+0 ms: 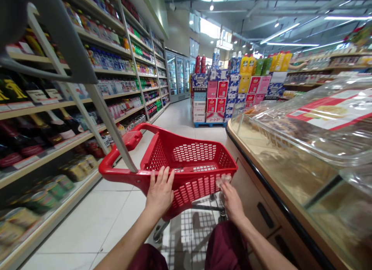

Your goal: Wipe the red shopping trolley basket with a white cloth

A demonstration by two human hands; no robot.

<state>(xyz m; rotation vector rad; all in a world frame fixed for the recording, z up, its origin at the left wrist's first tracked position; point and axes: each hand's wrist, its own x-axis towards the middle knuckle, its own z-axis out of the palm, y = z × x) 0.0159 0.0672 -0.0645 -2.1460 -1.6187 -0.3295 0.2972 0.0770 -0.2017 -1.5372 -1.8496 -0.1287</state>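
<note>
A red plastic shopping cart [200, 144] with a perforated basket stands right in front of me, turned sideways, its handle end to the left. My left hand [160, 188] is on the basket's near rim, fingers hooked over the top edge and palm against the outer wall. At the basket's near right corner, my right hand [231, 198] pinches a crumpled whitish tissue [223, 180] against the outside, just below the rim. The basket's visible inside holds no goods. A grey metal bar [109, 124] rises from the cart's left side to a dark grey handle piece [78, 57].
Drink shelves [116, 68] line the left side. To the right, close by, runs a glass-fronted counter [270, 173] with clear plastic food boxes [325, 107]. Stacked drink cartons [215, 99] stand on a blue pallet [207, 124] ahead. Glass-door fridges [178, 76] are further back.
</note>
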